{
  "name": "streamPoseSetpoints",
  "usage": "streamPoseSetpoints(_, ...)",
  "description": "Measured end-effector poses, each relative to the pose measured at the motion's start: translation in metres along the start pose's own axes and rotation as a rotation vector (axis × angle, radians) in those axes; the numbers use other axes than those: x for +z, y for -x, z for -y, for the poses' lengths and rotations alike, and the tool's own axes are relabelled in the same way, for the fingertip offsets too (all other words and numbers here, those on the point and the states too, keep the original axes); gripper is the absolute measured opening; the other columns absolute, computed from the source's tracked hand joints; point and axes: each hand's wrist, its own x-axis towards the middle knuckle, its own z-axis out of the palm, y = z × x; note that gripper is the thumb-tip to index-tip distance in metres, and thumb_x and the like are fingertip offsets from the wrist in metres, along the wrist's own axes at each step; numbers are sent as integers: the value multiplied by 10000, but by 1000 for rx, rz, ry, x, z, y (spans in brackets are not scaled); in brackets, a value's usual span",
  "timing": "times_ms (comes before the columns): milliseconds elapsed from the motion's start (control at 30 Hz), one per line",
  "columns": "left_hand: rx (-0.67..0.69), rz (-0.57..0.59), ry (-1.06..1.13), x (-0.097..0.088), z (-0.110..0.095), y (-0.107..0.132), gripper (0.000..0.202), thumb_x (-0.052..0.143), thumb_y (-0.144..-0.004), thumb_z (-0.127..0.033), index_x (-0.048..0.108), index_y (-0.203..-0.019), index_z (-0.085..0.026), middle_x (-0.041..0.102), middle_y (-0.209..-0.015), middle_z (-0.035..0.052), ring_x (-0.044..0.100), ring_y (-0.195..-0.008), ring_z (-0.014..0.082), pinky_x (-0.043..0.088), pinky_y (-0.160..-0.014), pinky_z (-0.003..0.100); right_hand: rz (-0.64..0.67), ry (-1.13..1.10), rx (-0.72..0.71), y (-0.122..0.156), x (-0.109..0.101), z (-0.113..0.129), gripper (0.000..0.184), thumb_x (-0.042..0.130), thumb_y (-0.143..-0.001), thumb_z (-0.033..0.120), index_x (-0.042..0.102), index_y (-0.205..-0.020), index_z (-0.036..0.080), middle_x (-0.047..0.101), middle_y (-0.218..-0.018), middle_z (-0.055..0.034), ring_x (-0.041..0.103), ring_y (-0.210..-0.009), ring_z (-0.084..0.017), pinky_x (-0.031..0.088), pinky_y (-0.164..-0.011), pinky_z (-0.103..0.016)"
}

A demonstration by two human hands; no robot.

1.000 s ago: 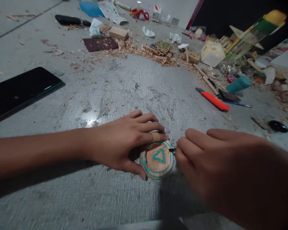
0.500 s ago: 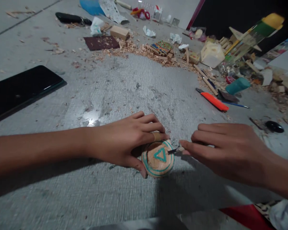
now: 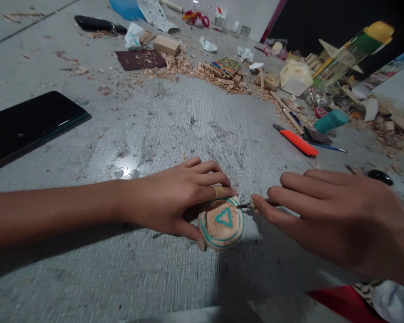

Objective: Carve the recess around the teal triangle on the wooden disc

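A round wooden disc [image 3: 234,228] lies flat on the grey work surface, marked with teal rings and a teal triangle; its middle looks cut down inside the rings. My left hand [image 3: 191,193] grips the disc's left side, thumb at the lower edge and fingers along the upper edge; a tan band circles one finger. From the right, my right hand [image 3: 330,215] pinches a small carving knife [image 3: 244,206]. The blade's tip meets the disc near its upper right rim. Most of the knife's handle is hidden by the fingers.
A black phone [image 3: 37,125] lies at left. An orange-handled cutter [image 3: 298,142] and a teal cylinder [image 3: 330,121] are at right. Behind are wood shavings [image 3: 188,69], sandpaper [image 3: 139,60], a wood block [image 3: 166,45] and a green bottle with a yellow cap [image 3: 366,45].
My right hand has tilted and shifted slightly, and the blade tip has moved up along the disc's right rim. My left hand and the disc stay in place.
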Motion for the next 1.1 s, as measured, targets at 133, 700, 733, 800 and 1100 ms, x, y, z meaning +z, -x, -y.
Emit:
streamPoseSetpoints(133, -2, 7, -2, 0, 0, 0, 805, 748, -845, -613, 512, -1466, -158, 617, -1359, 132, 505, -1212, 324, 326, -959, 402, 44, -22, -74, -4, -5, 6, 317, 486, -916, 71, 625, -678, 226, 566, -667, -33, 428, -603, -200, 306, -562, -379)
streamPoseSetpoints(700, 5, 7, -36, 0, -2, 0, 736, 725, -889, -559, 499, -1474, -174, 627, -1304, 106, 503, -1197, 300, 349, -983, 391, 85, -63, -72, -6, 14, -1, 319, 454, -979, 98, 607, -728, 223, 526, -679, -23, 437, -634, -185, 251, -565, -384)
streamPoseSetpoints(733, 3, 11, -38, 0, -3, 0, 748, 727, -887, -560, 492, -1484, -174, 624, -1311, 107, 500, -1202, 300, 350, -988, 391, 82, -109, -61, -1, 18, -5, 318, 449, -1003, 112, 614, -753, 219, 528, -688, -17, 448, -642, -178, 231, -562, -379)
streamPoseSetpoints(800, -2, 17, -34, 0, -3, 0, 770, 732, -881, -565, 485, -1496, -173, 619, -1321, 109, 495, -1209, 301, 352, -997, 393, 82, -207, 7, 9, 25, -12, 307, 471, -1059, 251, 645, -808, 215, 542, -704, -8, 478, -655, -166, 240, -563, -361)
streamPoseSetpoints(1100, -16, 3, -15, 0, 0, 0, 779, 760, -857, -553, 501, -1481, -167, 609, -1332, 126, 510, -1216, 309, 380, -998, 401, 39, -55, -9, 18, 9, -23, 170, 549, -999, 204, 714, -963, 216, 654, -752, -19, 565, -700, -194, 345, -596, -378)
